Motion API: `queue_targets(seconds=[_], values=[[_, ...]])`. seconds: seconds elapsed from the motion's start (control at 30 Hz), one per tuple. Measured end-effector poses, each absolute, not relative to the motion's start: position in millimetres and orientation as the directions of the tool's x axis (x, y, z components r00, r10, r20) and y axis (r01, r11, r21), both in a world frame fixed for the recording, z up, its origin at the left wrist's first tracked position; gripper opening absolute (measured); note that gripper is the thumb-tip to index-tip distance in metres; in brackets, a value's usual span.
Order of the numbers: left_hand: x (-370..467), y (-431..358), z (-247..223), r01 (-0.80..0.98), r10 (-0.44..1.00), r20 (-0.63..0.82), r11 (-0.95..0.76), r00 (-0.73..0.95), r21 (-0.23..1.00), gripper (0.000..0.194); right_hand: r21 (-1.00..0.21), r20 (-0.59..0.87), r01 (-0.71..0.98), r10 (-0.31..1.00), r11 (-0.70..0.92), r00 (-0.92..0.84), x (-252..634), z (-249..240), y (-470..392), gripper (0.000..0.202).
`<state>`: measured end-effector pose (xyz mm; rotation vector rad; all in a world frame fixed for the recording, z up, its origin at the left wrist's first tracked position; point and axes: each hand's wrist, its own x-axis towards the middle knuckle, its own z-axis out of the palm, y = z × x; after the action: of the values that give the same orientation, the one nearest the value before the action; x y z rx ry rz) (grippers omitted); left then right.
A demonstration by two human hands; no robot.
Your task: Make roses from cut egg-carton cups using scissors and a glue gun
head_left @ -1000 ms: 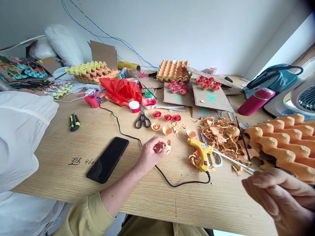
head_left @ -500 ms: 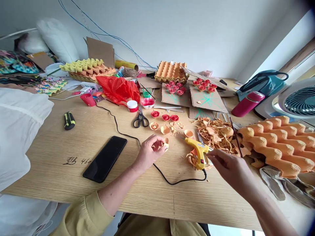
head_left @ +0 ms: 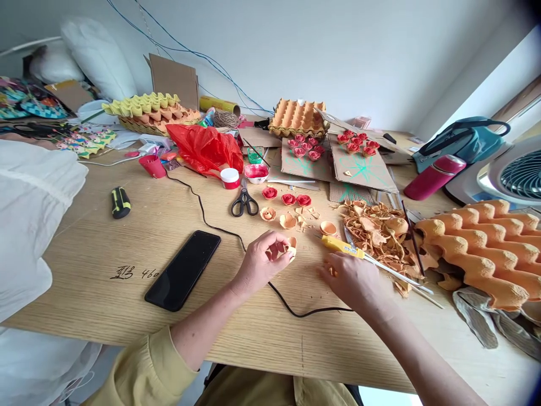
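Observation:
My left hand [head_left: 264, 259] is closed on a small orange egg-carton cup [head_left: 291, 246], its rim showing past the fingertips. My right hand [head_left: 353, 279] reaches over a yellow glue gun [head_left: 344, 246] lying on the table and covers its handle. Its fingers are bent down, with bits of orange carton showing by the fingertips; what they grip is hidden. Beyond the hands are a plain cup [head_left: 328, 228], a cut cup [head_left: 288, 220], an unpainted carton rose [head_left: 267, 214] and red-painted roses [head_left: 288, 199].
Carton scraps [head_left: 376, 231] and an orange egg tray [head_left: 482, 248] lie to the right. A black cord [head_left: 291, 307] crosses the table beside a phone [head_left: 182, 270]. Black-handled scissors [head_left: 244, 203], a paint jar [head_left: 230, 178] and cardboard with red roses [head_left: 306, 163] stand farther back.
My right hand has moved left and forward from behind the glue gun to over its handle. My left hand keeps the cup in nearly the same place. The view has shifted slightly.

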<state>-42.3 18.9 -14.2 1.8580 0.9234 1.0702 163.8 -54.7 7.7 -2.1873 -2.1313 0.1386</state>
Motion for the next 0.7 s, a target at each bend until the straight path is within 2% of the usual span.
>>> queue_targets(seconds=[0.13,0.2,0.3,0.43,0.53,0.7], values=[[-42,19,-15,0.191,0.863,0.333,-0.426,0.381,0.884,0.007,-0.202,0.001,0.979,1.0,0.031,-0.031,161,6,-60,0.023],[-42,20,-15,0.195,0.862,0.336,-0.429,0.379,0.882,0.008,-0.312,0.022,0.947,0.997,0.08,-0.076,162,10,-69,0.025],[-42,19,-15,0.202,0.865,0.333,-0.427,0.376,0.881,0.007,-0.539,0.089,0.832,0.991,0.131,-0.099,167,23,-87,0.031],[-41,19,-16,0.206,0.865,0.343,-0.435,0.366,0.877,0.008,-0.696,0.115,0.702,0.988,0.152,-0.1,177,40,-119,0.03],[-41,21,-18,0.204,0.863,0.35,-0.441,0.365,0.874,0.008,-0.782,0.111,0.598,0.983,0.179,-0.148,182,51,-143,0.025],[-42,22,-20,0.204,0.861,0.327,-0.427,0.389,0.881,0.008,-0.853,0.144,0.453,0.951,0.259,-0.274,192,71,-163,0.018]])
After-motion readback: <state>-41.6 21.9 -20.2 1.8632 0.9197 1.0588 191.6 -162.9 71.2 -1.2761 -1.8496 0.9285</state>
